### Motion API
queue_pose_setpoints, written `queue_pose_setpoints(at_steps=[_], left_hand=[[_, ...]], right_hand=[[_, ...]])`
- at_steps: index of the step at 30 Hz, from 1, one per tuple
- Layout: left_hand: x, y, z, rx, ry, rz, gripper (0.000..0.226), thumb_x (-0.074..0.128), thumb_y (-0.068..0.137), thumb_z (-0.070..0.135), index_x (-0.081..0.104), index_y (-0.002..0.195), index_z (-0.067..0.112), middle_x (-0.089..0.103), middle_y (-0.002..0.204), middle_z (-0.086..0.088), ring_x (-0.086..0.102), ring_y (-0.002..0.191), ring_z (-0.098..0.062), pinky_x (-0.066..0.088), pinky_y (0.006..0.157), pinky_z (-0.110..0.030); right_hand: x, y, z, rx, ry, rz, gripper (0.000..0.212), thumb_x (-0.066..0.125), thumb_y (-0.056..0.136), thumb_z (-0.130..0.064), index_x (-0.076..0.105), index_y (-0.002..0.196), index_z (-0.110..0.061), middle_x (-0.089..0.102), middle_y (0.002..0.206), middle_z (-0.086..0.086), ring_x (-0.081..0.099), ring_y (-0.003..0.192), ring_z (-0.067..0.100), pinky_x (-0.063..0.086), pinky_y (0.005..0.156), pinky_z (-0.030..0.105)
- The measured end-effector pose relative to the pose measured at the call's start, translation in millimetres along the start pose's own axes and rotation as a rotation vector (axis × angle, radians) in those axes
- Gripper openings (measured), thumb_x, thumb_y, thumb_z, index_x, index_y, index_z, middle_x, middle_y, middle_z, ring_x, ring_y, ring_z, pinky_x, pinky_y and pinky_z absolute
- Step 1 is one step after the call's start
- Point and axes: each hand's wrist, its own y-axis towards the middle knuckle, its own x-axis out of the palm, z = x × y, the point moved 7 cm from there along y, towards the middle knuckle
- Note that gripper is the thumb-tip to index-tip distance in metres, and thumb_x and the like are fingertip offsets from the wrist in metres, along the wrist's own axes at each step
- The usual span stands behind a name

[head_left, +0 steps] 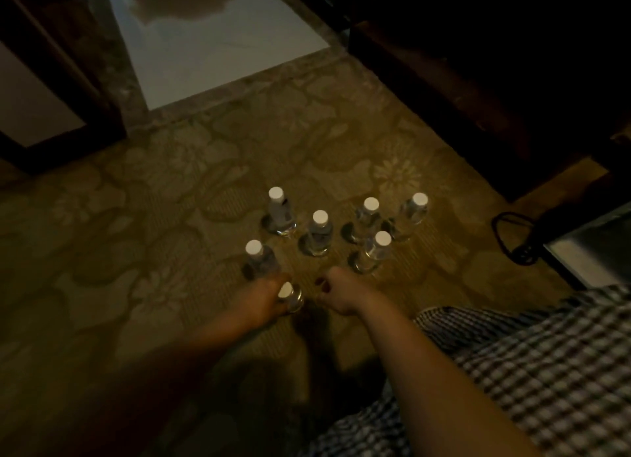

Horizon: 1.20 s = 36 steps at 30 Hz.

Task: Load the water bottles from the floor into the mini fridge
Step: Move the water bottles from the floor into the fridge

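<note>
Several clear water bottles with white caps stand upright on the patterned carpet: one at the back left (281,214), one in the middle (320,233), a cluster of three to the right (375,251), and one at the near left (259,258). My left hand (263,301) grips another bottle (290,294) just below its cap, right in front of the near-left one. My right hand (338,294) hovers beside it with fingers curled, and nothing shows in it. A grey-fronted box that may be the mini fridge (587,251) sits at the right edge, mostly cut off.
The room is dim. A black cable (512,238) loops on the floor between the bottles and the grey box. Dark wooden furniture (478,63) fills the upper right. Pale tiled floor (211,46) begins beyond the carpet. My checked clothing (529,371) covers the lower right.
</note>
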Motion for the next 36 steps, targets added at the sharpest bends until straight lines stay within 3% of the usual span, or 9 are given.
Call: queue_pose_setpoints(at_steps=[4,8,13,17,21,24,30,33,36], left_hand=[[6.0,9.4,-6.4,-0.057,0.057,0.042,0.038,0.062,0.083,0.027,0.051,0.12,0.026,0.057,0.123,0.0,0.056,0.114,-0.018,0.048,0.096,-0.04],[-1.8,16.7,-10.7,-0.084,0.015,0.064,0.036,0.058,0.086,0.024,0.052,0.12,0.018,0.056,0.125,-0.007,0.054,0.116,-0.022,0.045,0.1,-0.042],[-30.7,14.0,11.0,-0.041,-0.086,0.091,0.018,0.057,0.087,0.019,0.059,0.105,0.014,0.063,0.107,-0.005,0.06,0.101,-0.016,0.049,0.093,-0.035],[-63.8,2.0,47.8,0.107,-0.103,0.124,0.016,0.06,0.086,0.019,0.06,0.102,0.018,0.063,0.1,0.003,0.059,0.095,-0.009,0.05,0.089,-0.03],[-97.3,-13.5,92.6,0.229,-0.067,0.158,0.014,0.063,0.084,0.02,0.058,0.096,0.027,0.057,0.086,0.014,0.054,0.082,0.002,0.042,0.071,-0.015],[-122.0,-27.1,129.8,0.312,-0.053,0.225,0.019,0.065,0.081,0.023,0.06,0.1,0.025,0.056,0.085,0.014,0.054,0.08,0.0,0.04,0.065,-0.013],[-157.5,-48.1,201.6,0.5,0.002,0.288,0.025,0.069,0.077,0.031,0.065,0.1,0.022,0.065,0.094,0.002,0.061,0.085,-0.012,0.053,0.078,-0.036],[-165.4,-54.5,233.4,0.584,0.02,0.294,0.023,0.069,0.077,0.032,0.065,0.098,0.025,0.065,0.092,0.004,0.061,0.085,-0.01,0.054,0.078,-0.037],[-170.9,-60.8,272.3,0.675,0.031,0.303,0.023,0.067,0.077,0.032,0.064,0.098,0.026,0.063,0.091,0.007,0.058,0.083,-0.005,0.052,0.075,-0.029]], right_hand=[[12.9,3.2,-0.4,0.002,0.011,-0.006,0.036,0.057,0.089,-0.02,0.053,0.124,-0.014,0.058,0.124,0.008,0.056,0.11,0.022,0.047,0.092,0.034],[5.0,-3.6,11.2,0.043,0.006,0.016,0.042,0.057,0.089,-0.019,0.048,0.13,-0.015,0.053,0.13,0.008,0.054,0.116,0.023,0.046,0.096,0.036],[-10.1,-14.6,19.6,0.052,0.029,0.06,0.048,0.058,0.088,-0.017,0.045,0.134,-0.015,0.053,0.132,0.009,0.053,0.118,0.023,0.046,0.096,0.034],[-20.4,-24.9,17.2,0.028,0.04,0.117,0.051,0.06,0.087,-0.016,0.043,0.136,-0.017,0.052,0.133,0.008,0.052,0.119,0.023,0.047,0.098,0.035],[-40.2,-41.5,6.4,-0.048,0.081,0.236,0.053,0.063,0.085,-0.019,0.043,0.134,-0.023,0.051,0.134,0.004,0.051,0.12,0.021,0.047,0.098,0.037],[-63.8,-62.0,-3.9,-0.169,0.14,0.326,0.057,0.066,0.083,-0.018,0.042,0.134,-0.025,0.05,0.135,0.001,0.05,0.121,0.018,0.043,0.096,0.03],[-108.1,-106.6,2.0,-0.311,0.224,0.514,0.068,0.073,0.078,-0.021,0.038,0.137,-0.023,0.05,0.138,-0.002,0.046,0.127,0.012,0.039,0.105,0.028],[-125.0,-128.0,8.9,-0.365,0.256,0.576,0.066,0.073,0.078,-0.021,0.04,0.136,-0.024,0.052,0.135,-0.005,0.047,0.12,0.002,0.039,0.1,0.02],[-145.1,-152.8,19.7,-0.379,0.262,0.687,0.067,0.073,0.077,-0.027,0.039,0.135,-0.026,0.052,0.134,-0.006,0.05,0.12,0.006,0.044,0.101,0.028]])
